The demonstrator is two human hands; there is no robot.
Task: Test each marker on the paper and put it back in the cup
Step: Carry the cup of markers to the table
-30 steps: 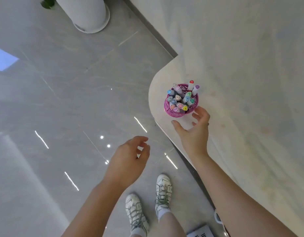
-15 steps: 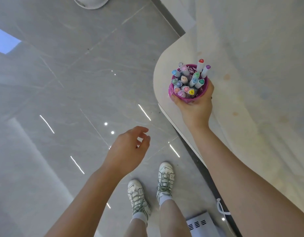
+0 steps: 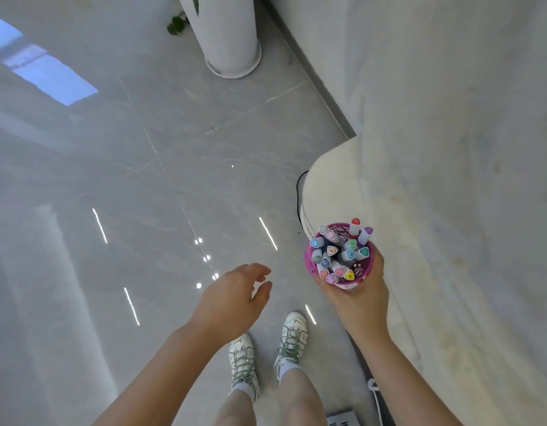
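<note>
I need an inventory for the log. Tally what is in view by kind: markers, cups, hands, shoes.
Markers: 15 caps visible, more may be hidden underneath
Cup: 1, pink
Hands: 2, the left hand empty and open, the right hand holding the cup
Shoes: 2
Total: 20

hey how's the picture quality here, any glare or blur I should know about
Head view: bright streaks and dots of ceiling-light glare on the glossy floor, plus a blue window reflection upper left; the tabletop is washed out and hazy; wide-angle bending at the edges; the cup and markers in the right hand stay fairly sharp.
</note>
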